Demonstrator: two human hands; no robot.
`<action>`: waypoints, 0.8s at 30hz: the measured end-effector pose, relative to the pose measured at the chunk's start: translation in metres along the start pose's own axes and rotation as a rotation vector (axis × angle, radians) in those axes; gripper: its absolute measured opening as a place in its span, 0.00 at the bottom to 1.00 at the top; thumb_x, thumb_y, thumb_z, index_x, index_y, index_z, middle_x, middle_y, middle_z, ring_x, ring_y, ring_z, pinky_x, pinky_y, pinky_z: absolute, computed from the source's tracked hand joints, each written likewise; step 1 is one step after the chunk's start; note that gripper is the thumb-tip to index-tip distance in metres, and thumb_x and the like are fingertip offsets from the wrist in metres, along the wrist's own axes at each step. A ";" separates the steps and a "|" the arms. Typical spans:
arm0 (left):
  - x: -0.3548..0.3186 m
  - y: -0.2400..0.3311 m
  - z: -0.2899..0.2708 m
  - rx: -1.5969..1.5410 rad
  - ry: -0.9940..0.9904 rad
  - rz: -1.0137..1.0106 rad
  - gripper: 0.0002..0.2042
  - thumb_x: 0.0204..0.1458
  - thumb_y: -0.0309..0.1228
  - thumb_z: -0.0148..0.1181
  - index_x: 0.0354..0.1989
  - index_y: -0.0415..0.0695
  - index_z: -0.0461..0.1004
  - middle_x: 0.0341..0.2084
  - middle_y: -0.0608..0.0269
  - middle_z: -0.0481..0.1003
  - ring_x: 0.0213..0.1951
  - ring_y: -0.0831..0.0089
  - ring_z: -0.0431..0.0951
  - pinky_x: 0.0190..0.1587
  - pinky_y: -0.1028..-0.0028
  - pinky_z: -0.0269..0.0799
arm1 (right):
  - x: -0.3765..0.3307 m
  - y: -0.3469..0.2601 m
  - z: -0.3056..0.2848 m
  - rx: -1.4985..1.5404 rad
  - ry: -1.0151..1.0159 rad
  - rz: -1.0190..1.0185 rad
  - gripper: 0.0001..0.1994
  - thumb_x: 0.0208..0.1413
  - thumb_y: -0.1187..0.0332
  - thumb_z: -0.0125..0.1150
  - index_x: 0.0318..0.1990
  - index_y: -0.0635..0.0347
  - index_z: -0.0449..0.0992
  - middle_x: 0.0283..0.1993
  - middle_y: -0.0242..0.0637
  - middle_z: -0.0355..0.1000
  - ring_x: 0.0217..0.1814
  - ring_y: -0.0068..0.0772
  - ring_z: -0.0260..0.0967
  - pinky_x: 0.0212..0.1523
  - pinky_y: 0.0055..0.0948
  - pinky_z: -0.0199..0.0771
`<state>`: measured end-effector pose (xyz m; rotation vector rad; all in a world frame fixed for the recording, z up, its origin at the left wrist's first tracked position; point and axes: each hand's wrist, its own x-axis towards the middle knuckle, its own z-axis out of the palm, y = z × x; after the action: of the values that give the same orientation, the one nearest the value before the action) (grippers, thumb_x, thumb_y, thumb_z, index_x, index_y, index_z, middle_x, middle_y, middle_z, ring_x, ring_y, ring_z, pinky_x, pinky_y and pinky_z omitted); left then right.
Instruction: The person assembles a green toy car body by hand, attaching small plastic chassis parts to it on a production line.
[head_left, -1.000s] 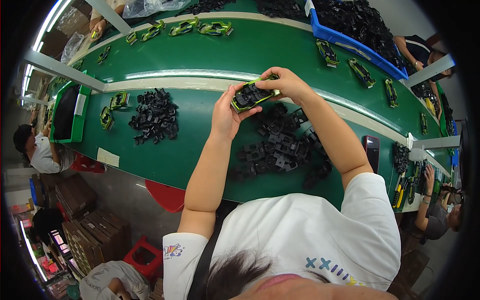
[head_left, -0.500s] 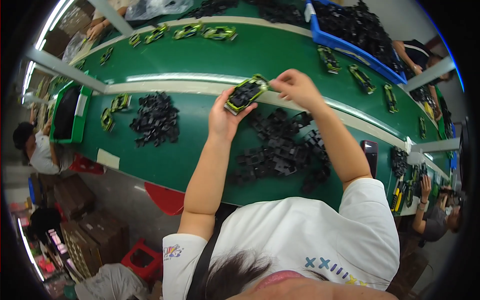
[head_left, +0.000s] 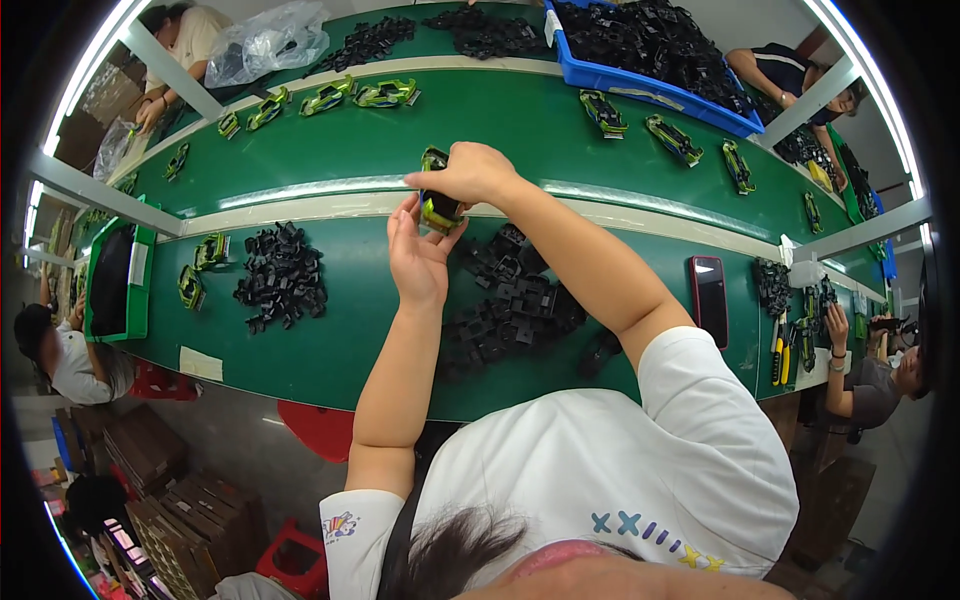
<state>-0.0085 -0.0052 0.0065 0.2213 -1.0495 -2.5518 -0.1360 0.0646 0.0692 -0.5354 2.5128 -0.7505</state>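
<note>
My right hand (head_left: 470,172) grips a yellow-green and black toy car (head_left: 437,204) from above, over the pale strip along the green belt. My left hand (head_left: 417,255) is just below it, palm up and fingers spread, its fingertips touching the car's lower end. A heap of small black plastic parts (head_left: 510,300) lies on the green table under my forearms.
A second heap of black parts (head_left: 282,275) lies to the left, with two toy cars (head_left: 200,268) beside it. More toy cars (head_left: 372,94) ride the belt. A blue bin (head_left: 640,70) of black parts stands far right. A phone (head_left: 709,298) lies at right. Other people work around the table.
The toy car has been turned from lying flat across both hands to pointing away from me. My right hand now holds it from above and my left hand has opened beneath it.
</note>
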 end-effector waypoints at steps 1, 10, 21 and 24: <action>0.000 0.001 -0.001 -0.057 -0.014 -0.021 0.21 0.62 0.40 0.37 0.58 0.41 0.54 0.54 0.55 0.61 0.51 0.54 0.69 0.52 0.55 0.69 | 0.004 0.004 -0.001 0.058 0.041 0.008 0.31 0.34 0.39 0.62 0.28 0.64 0.80 0.29 0.44 0.77 0.35 0.38 0.76 0.35 0.32 0.75; -0.005 0.011 -0.003 -0.034 0.031 -0.042 0.28 0.58 0.44 0.43 0.61 0.39 0.49 0.58 0.40 0.52 0.55 0.37 0.63 0.54 0.45 0.64 | 0.049 0.041 -0.066 -0.352 0.266 0.108 0.32 0.33 0.41 0.64 0.39 0.62 0.78 0.40 0.46 0.76 0.42 0.42 0.75 0.41 0.36 0.75; 0.003 0.018 -0.009 -0.028 0.086 -0.087 0.18 0.57 0.37 0.44 0.50 0.37 0.59 0.51 0.46 0.61 0.53 0.43 0.68 0.53 0.53 0.68 | 0.096 0.118 -0.094 -0.588 0.409 0.290 0.34 0.41 0.42 0.62 0.46 0.66 0.70 0.44 0.46 0.75 0.46 0.44 0.74 0.44 0.39 0.74; 0.004 0.021 -0.010 -0.043 0.078 -0.081 0.16 0.57 0.37 0.44 0.47 0.37 0.62 0.51 0.46 0.63 0.52 0.45 0.69 0.53 0.54 0.69 | 0.095 0.101 -0.101 -0.652 0.389 0.294 0.39 0.40 0.36 0.61 0.46 0.66 0.69 0.43 0.46 0.75 0.45 0.44 0.74 0.43 0.39 0.74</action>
<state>-0.0037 -0.0274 0.0144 0.3562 -0.9739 -2.6120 -0.2903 0.1382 0.0552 -0.2167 3.1002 0.1092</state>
